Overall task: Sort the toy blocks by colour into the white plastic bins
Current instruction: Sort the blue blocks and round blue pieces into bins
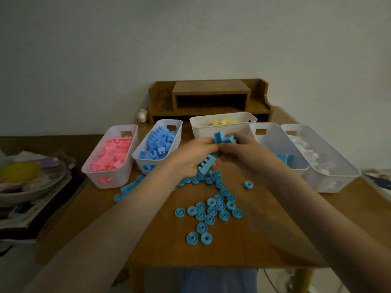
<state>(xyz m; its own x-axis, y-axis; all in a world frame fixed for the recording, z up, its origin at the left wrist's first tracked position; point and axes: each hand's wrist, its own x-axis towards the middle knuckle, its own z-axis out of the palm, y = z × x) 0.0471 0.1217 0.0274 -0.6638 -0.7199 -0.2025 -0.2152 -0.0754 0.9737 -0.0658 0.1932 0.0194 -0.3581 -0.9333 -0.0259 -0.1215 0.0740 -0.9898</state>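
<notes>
Left hand (193,158) and right hand (245,154) together clasp blue blocks (221,138); next, probably tip them into the matching-blue bin (273,142).

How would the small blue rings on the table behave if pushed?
The blue rings lie flat on the wooden table, so they would probably slide rather than roll, unless tipped on edge. They look like small moulded plastic, so likely light and stiff. Lying loose, they would probably scatter.

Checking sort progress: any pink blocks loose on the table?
No; loose pieces on the table are all blue, pink blocks sit in the leftmost bin.
</notes>
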